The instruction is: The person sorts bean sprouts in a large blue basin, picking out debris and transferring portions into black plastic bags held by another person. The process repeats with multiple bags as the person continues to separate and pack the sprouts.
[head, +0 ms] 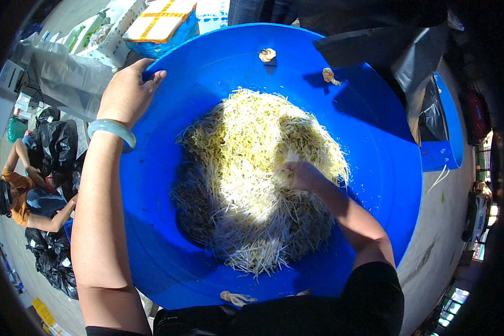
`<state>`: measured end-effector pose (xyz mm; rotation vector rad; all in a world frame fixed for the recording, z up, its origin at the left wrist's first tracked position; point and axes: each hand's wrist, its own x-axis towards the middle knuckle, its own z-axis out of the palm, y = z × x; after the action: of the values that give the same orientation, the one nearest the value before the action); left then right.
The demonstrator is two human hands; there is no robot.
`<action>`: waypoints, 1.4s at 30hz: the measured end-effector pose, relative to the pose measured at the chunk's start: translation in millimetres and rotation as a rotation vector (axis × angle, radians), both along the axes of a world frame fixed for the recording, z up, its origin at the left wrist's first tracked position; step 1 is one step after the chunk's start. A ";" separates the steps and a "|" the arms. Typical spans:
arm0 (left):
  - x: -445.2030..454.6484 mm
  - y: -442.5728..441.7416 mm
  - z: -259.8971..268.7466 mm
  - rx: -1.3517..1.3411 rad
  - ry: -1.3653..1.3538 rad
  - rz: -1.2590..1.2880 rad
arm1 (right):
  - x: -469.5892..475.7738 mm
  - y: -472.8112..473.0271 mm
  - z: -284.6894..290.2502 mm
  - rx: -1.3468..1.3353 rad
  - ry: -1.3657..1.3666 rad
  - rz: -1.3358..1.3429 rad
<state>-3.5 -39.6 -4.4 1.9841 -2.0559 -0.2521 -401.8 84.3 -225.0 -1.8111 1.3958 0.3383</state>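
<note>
A large round blue plastic tub (380, 168) stands before me with a heap of bean sprouts (243, 143) inside. Sunlight falls across the middle of the heap, while its left and lower sides lie in shade. My left hand (128, 94) holds the tub's rim at the upper left, thumb over the edge, a pale green bangle (112, 129) on the wrist. Down in the tub, my right hand (304, 175) is closed on a small bunch of sprouts above the right part of the heap. The bunch is blurred.
Knotted rope ends (267, 55) poke through the tub wall. Black sheeting (374, 46) overhangs the upper right rim. A taped foam box (161, 21) stands beyond the tub. On the left, a person (19, 195) sits among black plastic bags (59, 143). Another blue tub (439, 155) stands right.
</note>
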 end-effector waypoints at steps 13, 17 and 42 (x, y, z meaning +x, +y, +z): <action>-2.3 1.2 1.8 -0.027 -0.021 -0.027 | 62.6 -63.8 -95.6 -0.256 0.255 -0.404; -3.6 3.2 2.8 0.019 -0.017 -0.003 | 48.0 -70.0 -130.6 -0.443 0.161 -0.591; -2.1 2.7 1.9 -0.025 -0.018 -0.002 | 118.4 -107.5 -8.2 -0.433 0.086 -0.108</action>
<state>-5.7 -36.9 -2.5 1.9766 -2.0624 -0.2091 -283.3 -23.2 -233.3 -2.0709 1.7203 0.0569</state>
